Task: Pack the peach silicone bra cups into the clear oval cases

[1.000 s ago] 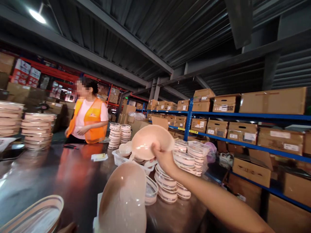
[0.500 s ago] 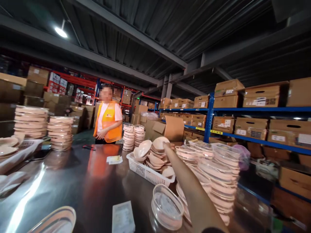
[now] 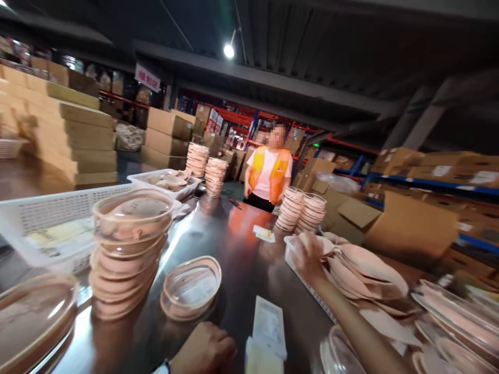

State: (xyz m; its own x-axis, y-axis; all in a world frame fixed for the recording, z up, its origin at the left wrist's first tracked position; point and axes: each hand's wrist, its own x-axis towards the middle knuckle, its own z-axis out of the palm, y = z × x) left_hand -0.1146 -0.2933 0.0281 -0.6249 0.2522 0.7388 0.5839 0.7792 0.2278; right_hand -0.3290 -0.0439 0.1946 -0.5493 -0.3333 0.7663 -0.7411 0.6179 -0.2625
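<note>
My right hand [image 3: 310, 259] reaches over the near-left edge of a white perforated basket [image 3: 312, 293], against thin pale-pink cup-shaped pieces [image 3: 370, 265] heaped inside. Its fingers are blurred, so whether they grip a piece is unclear. Low in the middle, my left hand [image 3: 206, 349] is curled above the dark tabletop, palm down, with the undersides of its fingers hidden. Just beyond it lies a clear oval container [image 3: 191, 287] with a pale-pink rim. White cards or small packets [image 3: 268, 327] lie between my hands.
A tall stack of clear containers with pink contents [image 3: 128, 254] stands left, beside a white basket [image 3: 78, 202] holding papers. More container stacks [image 3: 300, 208] stand at the far edge. A person in an orange vest [image 3: 268, 171] stands across the table. Cardboard boxes [image 3: 93, 140] rise behind.
The view has swung left and moved closer to the table. My right hand has shifted from the basket's far side to its near-left edge. My left hand has come into view.
</note>
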